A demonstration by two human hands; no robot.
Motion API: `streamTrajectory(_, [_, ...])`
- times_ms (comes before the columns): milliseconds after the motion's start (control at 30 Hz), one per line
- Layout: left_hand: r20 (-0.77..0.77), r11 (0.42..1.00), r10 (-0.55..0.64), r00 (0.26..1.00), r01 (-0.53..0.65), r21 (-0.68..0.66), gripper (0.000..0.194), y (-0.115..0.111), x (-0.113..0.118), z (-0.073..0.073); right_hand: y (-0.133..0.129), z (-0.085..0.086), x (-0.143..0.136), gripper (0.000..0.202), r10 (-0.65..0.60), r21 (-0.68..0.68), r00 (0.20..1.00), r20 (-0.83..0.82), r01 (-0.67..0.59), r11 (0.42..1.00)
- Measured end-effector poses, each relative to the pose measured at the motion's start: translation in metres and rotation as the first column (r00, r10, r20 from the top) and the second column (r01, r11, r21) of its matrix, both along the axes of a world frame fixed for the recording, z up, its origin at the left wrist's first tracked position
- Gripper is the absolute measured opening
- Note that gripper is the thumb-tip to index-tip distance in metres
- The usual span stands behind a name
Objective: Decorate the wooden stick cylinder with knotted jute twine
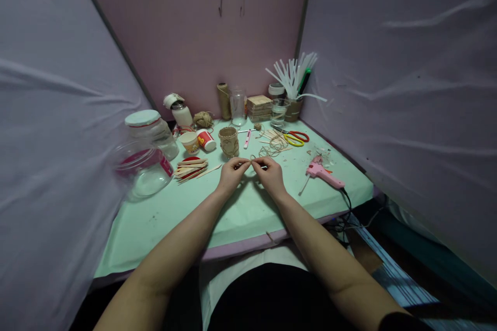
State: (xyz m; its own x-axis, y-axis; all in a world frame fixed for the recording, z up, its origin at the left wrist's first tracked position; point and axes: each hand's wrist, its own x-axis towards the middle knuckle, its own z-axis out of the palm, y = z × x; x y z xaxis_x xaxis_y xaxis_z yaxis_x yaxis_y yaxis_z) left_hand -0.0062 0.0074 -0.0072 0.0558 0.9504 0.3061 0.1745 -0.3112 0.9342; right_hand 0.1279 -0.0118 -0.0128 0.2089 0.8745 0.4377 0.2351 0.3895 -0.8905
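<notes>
My left hand point(233, 173) and my right hand point(269, 173) meet fingertip to fingertip over the middle of the table, both pinched on a thin piece of twine point(252, 157) that shows as a small loop between them. Just behind my left hand stands a twine-covered cup point(229, 141) with a braided rim and curled decoration. Loose twine point(274, 146) lies tangled over thin wooden sticks behind my right hand. A pink glue gun point(324, 173) lies to the right, its nozzle end hidden among clear scraps.
Wooden craft sticks point(191, 168), paper cups point(206, 140) and large clear jars point(145, 173) are at the left. Scissors point(297, 138), a pink cutter point(247, 139), a twine spool point(223, 101), stacked wooden squares point(259, 108) and white glue sticks point(291, 77) stand or lie toward the back.
</notes>
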Motion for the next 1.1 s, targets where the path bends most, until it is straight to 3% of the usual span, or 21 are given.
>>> streamTrajectory(233, [-0.051,0.998,0.026,0.998,-0.029,-0.055,0.016,-0.005,0.002,0.004,0.001,-0.004,-0.002,0.008,-0.037,0.072,0.992,0.124,0.028,0.997])
streamTrajectory(333, [0.025,0.993,0.028,0.999,-0.024,-0.117,0.012,-0.006,0.004,0.006,0.001,-0.004,-0.003,0.007,-0.026,0.093,0.987,0.16,0.011,0.996])
streamTrajectory(433, [0.2,0.966,0.031,0.979,0.022,-0.259,0.01,-0.006,0.005,0.007,-0.001,-0.003,-0.004,0.007,-0.01,0.099,0.986,0.167,-0.007,0.995])
streamTrajectory(500, [0.379,0.912,0.024,0.925,0.135,-0.388,0.01,-0.005,0.004,0.008,-0.002,-0.002,-0.004,0.007,0.007,0.108,0.986,0.164,-0.025,0.994])
streamTrajectory(633, [0.673,0.661,0.005,0.74,0.502,-0.557,0.011,-0.003,-0.001,0.012,-0.005,0.0,-0.005,0.006,0.045,0.215,0.979,0.198,-0.088,0.973])
streamTrajectory(700, [0.716,0.593,0.01,0.698,0.573,-0.566,0.011,-0.003,-0.003,0.014,-0.006,0.001,-0.004,0.005,0.061,0.26,0.977,0.204,-0.114,0.959])
streamTrajectory(767, [0.705,0.634,-0.016,0.709,0.553,-0.541,0.013,-0.004,-0.002,0.015,-0.006,0.001,-0.004,0.004,0.074,0.243,0.982,0.172,-0.115,0.963])
streamTrajectory(867, [0.613,0.773,-0.058,0.788,0.423,-0.472,0.019,-0.006,0.0,0.013,-0.003,0.001,-0.003,0.005,0.087,0.135,0.991,0.1,-0.1,0.986])
streamTrajectory(967, [0.499,0.858,-0.059,0.864,0.3,-0.417,0.025,-0.005,0.001,0.009,-0.001,0.001,-0.002,0.011,0.094,0.051,0.995,0.044,-0.096,0.994])
streamTrajectory(1100, [0.23,0.955,-0.06,0.971,0.123,-0.271,0.019,-0.003,0.001,0.005,0.002,0.0,-0.001,0.018,0.133,-0.083,0.986,-0.103,-0.141,0.986])
